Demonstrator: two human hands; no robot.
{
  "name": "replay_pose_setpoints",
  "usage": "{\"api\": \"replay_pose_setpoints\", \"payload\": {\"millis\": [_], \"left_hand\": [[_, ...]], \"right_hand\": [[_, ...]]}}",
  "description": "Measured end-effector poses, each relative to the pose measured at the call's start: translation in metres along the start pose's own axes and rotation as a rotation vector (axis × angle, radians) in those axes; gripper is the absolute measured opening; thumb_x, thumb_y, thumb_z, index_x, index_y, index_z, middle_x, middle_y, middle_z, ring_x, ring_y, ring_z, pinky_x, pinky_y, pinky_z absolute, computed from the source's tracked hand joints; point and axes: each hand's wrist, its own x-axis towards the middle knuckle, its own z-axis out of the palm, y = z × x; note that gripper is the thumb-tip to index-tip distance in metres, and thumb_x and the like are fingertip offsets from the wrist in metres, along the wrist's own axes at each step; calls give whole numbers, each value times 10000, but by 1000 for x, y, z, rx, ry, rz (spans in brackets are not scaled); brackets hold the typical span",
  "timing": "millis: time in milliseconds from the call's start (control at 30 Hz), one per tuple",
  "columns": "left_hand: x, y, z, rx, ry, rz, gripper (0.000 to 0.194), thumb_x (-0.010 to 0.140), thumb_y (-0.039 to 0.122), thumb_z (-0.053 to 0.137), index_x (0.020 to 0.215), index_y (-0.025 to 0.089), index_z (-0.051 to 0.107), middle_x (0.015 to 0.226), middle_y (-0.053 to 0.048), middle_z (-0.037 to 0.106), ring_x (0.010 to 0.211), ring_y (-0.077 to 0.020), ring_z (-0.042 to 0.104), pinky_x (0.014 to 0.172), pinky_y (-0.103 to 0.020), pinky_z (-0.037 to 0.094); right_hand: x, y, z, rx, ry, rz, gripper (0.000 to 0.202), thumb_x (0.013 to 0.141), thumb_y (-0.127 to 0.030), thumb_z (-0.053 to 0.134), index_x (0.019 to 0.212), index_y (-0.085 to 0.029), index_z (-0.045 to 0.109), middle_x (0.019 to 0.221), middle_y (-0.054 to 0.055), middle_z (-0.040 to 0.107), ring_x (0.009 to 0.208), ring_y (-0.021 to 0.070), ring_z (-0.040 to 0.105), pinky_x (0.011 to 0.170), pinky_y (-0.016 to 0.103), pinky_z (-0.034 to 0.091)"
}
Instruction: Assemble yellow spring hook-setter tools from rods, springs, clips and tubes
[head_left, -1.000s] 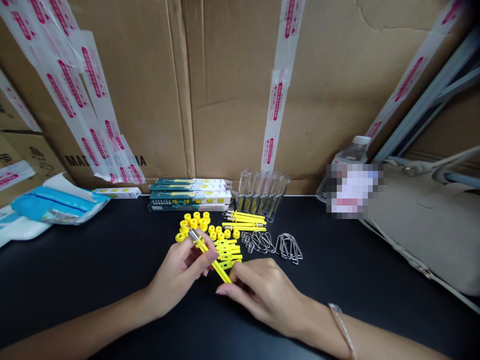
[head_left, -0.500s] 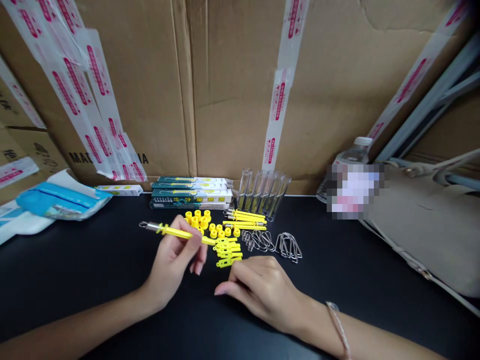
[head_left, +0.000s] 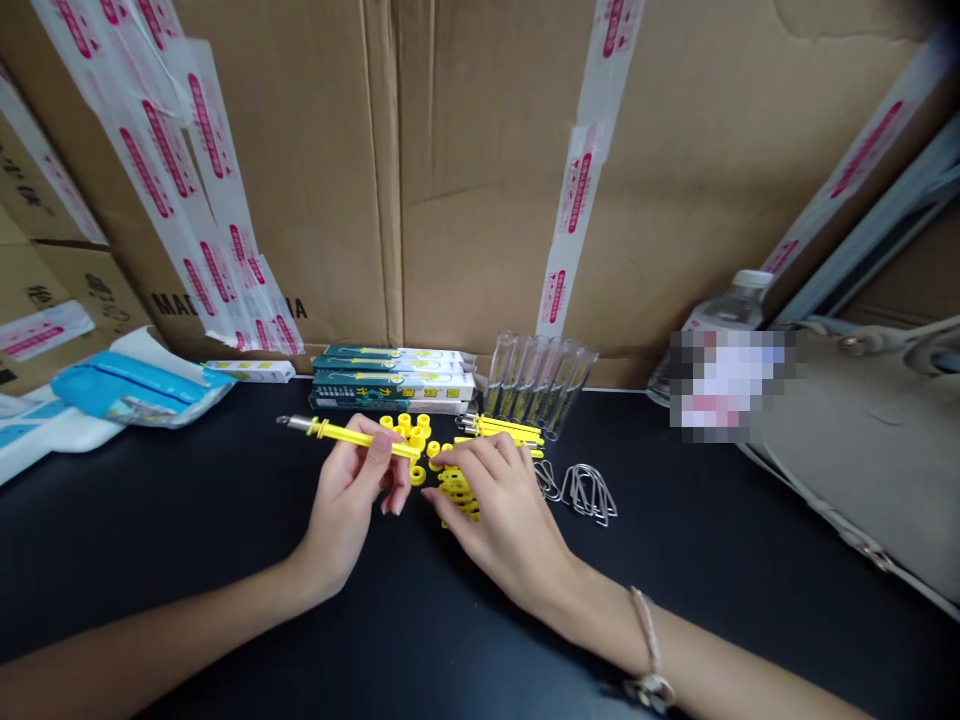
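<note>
My left hand (head_left: 337, 515) pinches a yellow spring scale rod (head_left: 346, 435) between thumb and fingers. The rod lies nearly level, its metal spring end pointing left. My right hand (head_left: 510, 525) is over the flat yellow plastic pieces (head_left: 456, 488), thumb and fingers apart, and hides some of them. Yellow ring caps (head_left: 417, 437) sit in a cluster between the hands and just beyond them. Behind my right hand lie several similar yellow rods (head_left: 510, 430) with metal ends. Bent wire hooks (head_left: 590, 492) rest to its right.
Clear tubes (head_left: 534, 388) stand leaning at the back, beside stacked printed boxes (head_left: 394, 385). A large taped carton (head_left: 480, 200) forms the back wall. A blue packet (head_left: 142, 385) lies left; a plastic bottle (head_left: 731, 300) and beige bag (head_left: 877, 450) are on the right of the black table (head_left: 420, 640).
My right hand has moved forward and opened its fingers over the flat yellow pieces. My left hand still holds the rod, little changed. The view has shifted slightly.
</note>
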Motion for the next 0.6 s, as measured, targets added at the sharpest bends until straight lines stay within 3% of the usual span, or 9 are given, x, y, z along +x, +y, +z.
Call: {"api": "replay_pose_setpoints", "payload": {"millis": [200,333,500,600], "left_hand": [[1,-3,-2,1,-6,-11,454,858,596,667,784,196,465,567,75,507,467,-67,457,453,-178,373],[-1,-3,-2,4,-37,-37,445,866,596,657,795,192,485,580,73,495,478,-68,449,452,-176,367],[-3,-4,-1,12,-53,-66,431,872,592,648,817,200,478,606,67,506,490,-75,461,449,-177,368],[-3,-4,-2,18,-58,-77,428,868,590,653,822,203,475,611,68,505,495,-76,463,452,-175,371]], "right_hand": [[12,-4,17,-122,-16,30,197,867,-341,737,970,-175,716,1036,122,675,960,326,519,791,490,435],[15,-6,21,-154,-27,-15,123,882,-297,720,918,-179,729,1036,127,668,974,325,509,790,490,422],[15,-7,19,-96,4,-36,64,868,-224,731,869,-166,703,1016,118,688,955,319,508,796,507,437],[11,-5,11,10,43,-56,71,891,-204,703,934,-159,668,1023,105,705,959,294,528,824,489,477]]}}
